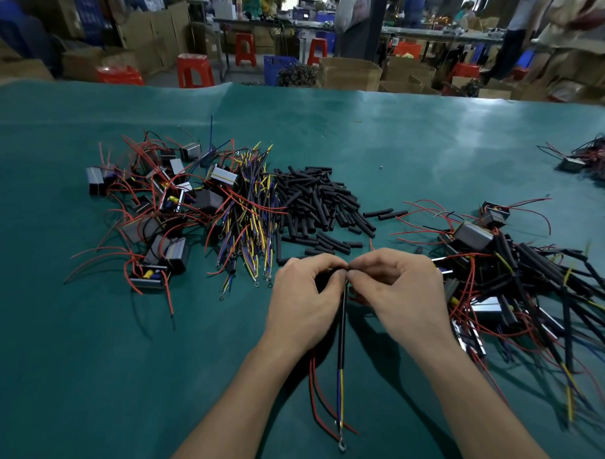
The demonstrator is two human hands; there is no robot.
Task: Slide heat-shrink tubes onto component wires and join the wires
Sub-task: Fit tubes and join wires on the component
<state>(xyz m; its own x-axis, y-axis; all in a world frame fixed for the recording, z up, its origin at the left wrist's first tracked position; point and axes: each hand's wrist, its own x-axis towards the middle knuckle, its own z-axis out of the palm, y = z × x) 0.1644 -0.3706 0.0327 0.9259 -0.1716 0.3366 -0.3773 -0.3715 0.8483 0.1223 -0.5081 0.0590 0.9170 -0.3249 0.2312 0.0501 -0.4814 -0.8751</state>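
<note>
Pinching: the left hand (303,306) and the right hand (399,301) meet fingertip to fingertip above the green table mat (83,376), pressed together on the top end of a dark wire bundle (343,320).
Left hand: fingers curled, thumb and forefinger closed on the bundle's top; what else lies in the palm cannot be told.
Right hand: thumb and forefinger closed on the same point, just beside the left fingertips.
Wire bundle: hangs straight down between the wrists toward the camera; lower down it shows blue and yellow strands and ends in a small metal ring terminal (342,446).
Red wires (314,401): thin leads trailing down from under the left hand, beside the bundle.
Black heat-shrink tubes (315,202): loose heap on the mat beyond the hands, a few strays lying apart.
Left pile: small grey box components with red leads (158,203), next to a sheaf of blue-yellow ring-ended wires (251,224).
Right pile: components with black-sleeved wires (518,281), near the right hand.
Far right edge: another small tangle of components (595,160).
</note>
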